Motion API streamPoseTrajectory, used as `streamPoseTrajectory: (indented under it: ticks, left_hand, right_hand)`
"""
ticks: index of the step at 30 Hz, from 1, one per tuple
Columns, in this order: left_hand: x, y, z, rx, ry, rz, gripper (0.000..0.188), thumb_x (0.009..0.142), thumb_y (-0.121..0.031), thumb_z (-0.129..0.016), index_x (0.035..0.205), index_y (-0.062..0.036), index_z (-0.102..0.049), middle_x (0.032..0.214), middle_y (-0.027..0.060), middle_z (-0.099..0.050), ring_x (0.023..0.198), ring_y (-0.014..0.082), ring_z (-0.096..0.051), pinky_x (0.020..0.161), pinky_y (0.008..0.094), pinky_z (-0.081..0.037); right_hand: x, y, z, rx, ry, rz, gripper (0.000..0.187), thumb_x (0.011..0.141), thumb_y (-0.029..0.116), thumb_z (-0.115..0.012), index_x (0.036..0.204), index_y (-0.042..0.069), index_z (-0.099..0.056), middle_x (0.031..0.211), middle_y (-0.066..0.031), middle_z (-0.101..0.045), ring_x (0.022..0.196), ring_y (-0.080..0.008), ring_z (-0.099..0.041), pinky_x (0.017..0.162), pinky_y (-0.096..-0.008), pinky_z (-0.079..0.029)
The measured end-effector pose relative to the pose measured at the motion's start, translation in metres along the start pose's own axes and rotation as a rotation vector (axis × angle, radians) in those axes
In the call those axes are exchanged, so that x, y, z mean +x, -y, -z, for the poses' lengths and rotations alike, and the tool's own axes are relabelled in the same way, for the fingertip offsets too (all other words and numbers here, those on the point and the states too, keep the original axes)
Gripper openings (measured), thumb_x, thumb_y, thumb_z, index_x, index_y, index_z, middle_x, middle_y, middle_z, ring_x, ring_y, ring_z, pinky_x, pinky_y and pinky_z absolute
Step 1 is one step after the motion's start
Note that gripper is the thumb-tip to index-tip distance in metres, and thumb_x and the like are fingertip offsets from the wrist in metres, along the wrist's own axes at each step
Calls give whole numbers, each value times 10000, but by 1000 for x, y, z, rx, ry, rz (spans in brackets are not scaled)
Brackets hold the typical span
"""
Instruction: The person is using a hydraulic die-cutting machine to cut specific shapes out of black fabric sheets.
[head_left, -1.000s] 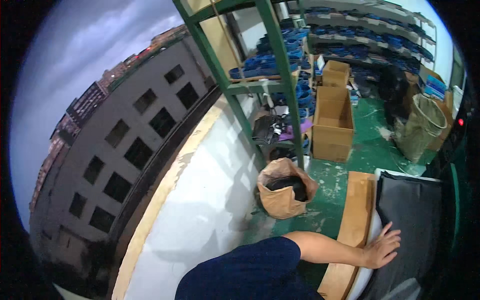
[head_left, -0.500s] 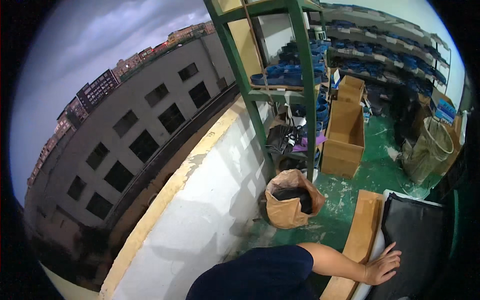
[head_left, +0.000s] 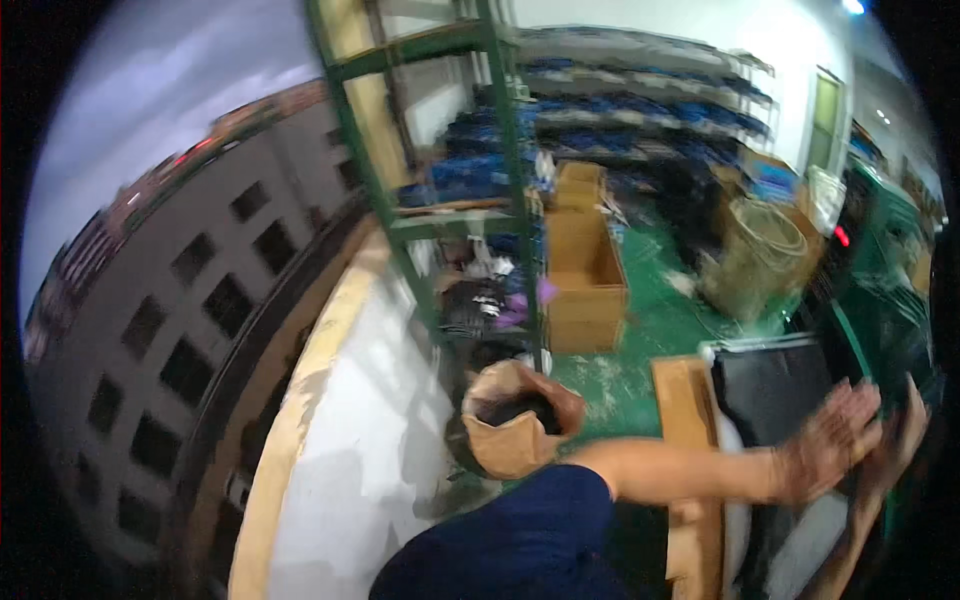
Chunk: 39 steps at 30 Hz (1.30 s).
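Head view: left hand (head_left: pixel 835 440) spread flat, right hand (head_left: pixel 900 440) close beside it, fingers open, blurred. Both over black sheet (head_left: pixel 775 395) on table (head_left: pixel 680 400). Press evenly, palms flat. Paper bag (head_left: pixel 515 425) left of arm.

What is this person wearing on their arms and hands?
A dark navy short sleeve covers the upper part of the left arm; the forearm below it is bare. The left hand is bare, with no glove. A second bare hand, probably the right hand, shows blurred beside it.
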<state>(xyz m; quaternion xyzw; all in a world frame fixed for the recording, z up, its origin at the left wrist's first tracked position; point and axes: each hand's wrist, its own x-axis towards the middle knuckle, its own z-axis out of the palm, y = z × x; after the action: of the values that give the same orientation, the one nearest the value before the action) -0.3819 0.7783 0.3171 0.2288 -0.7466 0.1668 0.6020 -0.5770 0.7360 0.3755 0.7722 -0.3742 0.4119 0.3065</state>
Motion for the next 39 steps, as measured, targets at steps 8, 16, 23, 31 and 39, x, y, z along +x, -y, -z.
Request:
streamPoseTrajectory:
  ticks: [8,16,23,31,39]
  left_hand:
    - [-6,62,74,104,53,-66,306,792,-97,-639,1079,3,-604,1278,371,-503,1187,503,-531,1008,533,-459]
    - [17,70,100,-309,217,-147,359,615,-113,-864,824,-28,-585,1250,340,-561,1082,414,-631,840,414,-549]
    - [25,91,106,-584,419,-102,422,604,-35,-890,809,-36,-522,1273,310,-575,1084,335,-660,818,354,-544]
    - [23,138,110,-805,458,76,384,625,7,-864,827,-30,-539,1309,304,-557,1098,285,-645,850,305,-516]
    - [-53,265,85,-950,733,641,365,661,26,-846,853,-44,-544,1342,189,-562,1180,182,-536,984,310,-426]
  right_hand:
    - [26,165,-29,199,-62,-372,335,797,76,-673,1131,51,-668,998,-164,-669,977,-311,-624,903,-389,-481]
    - [22,141,19,721,260,-652,341,875,123,-684,1169,-39,-629,1002,-120,-696,922,-149,-645,839,-303,-523]
    - [-23,101,84,470,429,-243,611,802,141,-769,1351,31,-525,1280,-133,-600,1202,-225,-556,1041,-356,-420]
    - [-123,54,90,255,444,-697,666,710,134,-808,1322,60,-558,1311,-113,-575,1240,-247,-522,1075,-370,-379]
    - [-123,98,17,316,492,-891,319,700,79,-834,963,29,-661,886,-28,-670,848,-136,-604,782,-292,-461]
